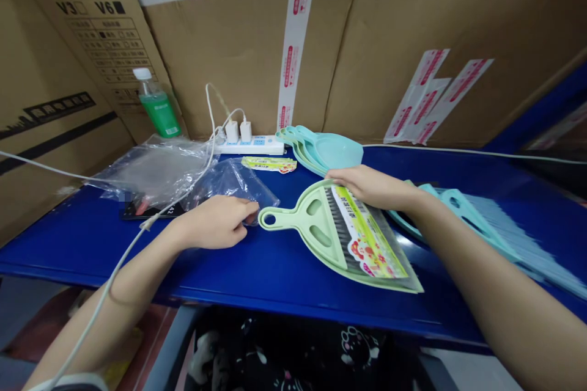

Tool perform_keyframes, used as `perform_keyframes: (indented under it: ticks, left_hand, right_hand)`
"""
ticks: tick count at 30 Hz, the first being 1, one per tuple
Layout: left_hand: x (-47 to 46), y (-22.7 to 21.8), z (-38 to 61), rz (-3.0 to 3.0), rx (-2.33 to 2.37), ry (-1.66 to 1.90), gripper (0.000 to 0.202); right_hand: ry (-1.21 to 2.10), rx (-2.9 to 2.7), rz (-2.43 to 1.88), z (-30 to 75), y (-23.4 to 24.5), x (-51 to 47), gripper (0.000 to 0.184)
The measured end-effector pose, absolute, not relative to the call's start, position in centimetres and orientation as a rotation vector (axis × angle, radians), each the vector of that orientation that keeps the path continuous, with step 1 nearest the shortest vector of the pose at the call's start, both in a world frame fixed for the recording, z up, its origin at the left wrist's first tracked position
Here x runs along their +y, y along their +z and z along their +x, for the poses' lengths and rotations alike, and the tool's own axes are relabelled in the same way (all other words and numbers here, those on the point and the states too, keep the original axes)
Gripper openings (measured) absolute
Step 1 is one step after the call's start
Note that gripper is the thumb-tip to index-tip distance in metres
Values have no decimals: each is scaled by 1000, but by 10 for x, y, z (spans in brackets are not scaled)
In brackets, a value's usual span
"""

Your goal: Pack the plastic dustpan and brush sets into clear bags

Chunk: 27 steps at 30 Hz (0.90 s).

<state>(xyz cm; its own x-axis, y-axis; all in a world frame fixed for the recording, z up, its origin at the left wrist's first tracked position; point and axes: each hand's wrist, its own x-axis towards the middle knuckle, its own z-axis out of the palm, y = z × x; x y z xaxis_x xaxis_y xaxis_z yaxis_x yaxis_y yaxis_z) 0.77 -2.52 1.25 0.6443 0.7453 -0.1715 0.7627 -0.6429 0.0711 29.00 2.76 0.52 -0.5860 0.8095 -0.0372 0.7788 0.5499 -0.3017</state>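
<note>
A light green dustpan (316,249) lies on the blue table with a matching green hand brush (322,220) nested in it, its handle pointing left. A yellow-green printed card (364,232) covers the dark bristles. My right hand (362,186) grips the dustpan set at its far edge, the fingertips partly hidden. Just left of the handle, my left hand (220,222) is closed, its curled fingers pinching the near edge of a clear plastic bag (233,180). That hand is apart from the dustpan.
Behind are stacked blue and green dustpans (337,149), a power strip (270,145), a loose printed card (270,163) and a green bottle (159,111). More plastic bags (160,165) lie left. Blue brushes (490,223) lie right. A white cable (123,256) crosses my left arm. Cardboard (238,43) walls the back.
</note>
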Motion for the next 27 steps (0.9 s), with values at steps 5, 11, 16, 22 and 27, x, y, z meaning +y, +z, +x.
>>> perform_keyframes:
  ticks: [5, 11, 16, 22, 27]
  left_hand:
    - [-27, 14, 8, 2686, 947, -188, 19]
    - [-27, 17, 5, 2513, 533, -190, 16]
    - [-23, 16, 6, 2568, 650, 15, 16]
    - [-17, 0, 9, 2903, 830, 129, 29]
    - [-18, -3, 13, 3031, 807, 152, 29]
  right_hand:
    - [364, -2564, -1464, 291, 11, 26, 20]
    - [218, -2564, -1593, 296, 9, 29, 14]
    - [186, -2592, -1727, 300, 10, 29, 15]
    - [230, -2634, -1688, 304, 7, 31, 16]
    - [308, -2644, -1697, 303, 8, 29, 21]
